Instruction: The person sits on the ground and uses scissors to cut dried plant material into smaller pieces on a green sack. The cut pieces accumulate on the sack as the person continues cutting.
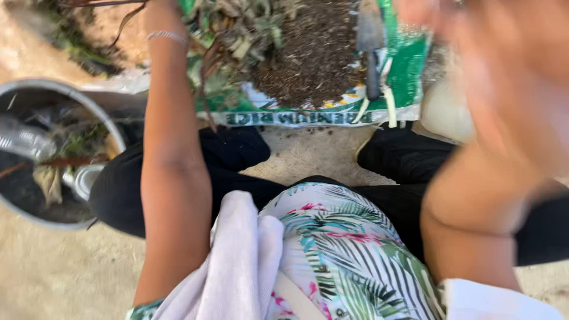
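Note:
My left arm stretches forward to the top edge, a thin bracelet on the wrist. Only the heel of my left hand [160, 9] shows, beside dry leaves and twigs [237, 29]; its fingers are cut off by the frame. My right hand [504, 53] is raised close to the camera at the upper right and heavily blurred, so its fingers cannot be made out. A garden trowel [370, 50] with a dark handle lies on a heap of dark soil [314, 50], which is spread over a flattened green and white sack [409, 71].
A round metal tub [59, 89] at the left holds plant scraps and a clear plastic bottle [21, 139]. My legs in black trousers, a leaf-print shirt and a pale cloth [243, 266] fill the lower middle. Sandy concrete ground [53, 272] lies below.

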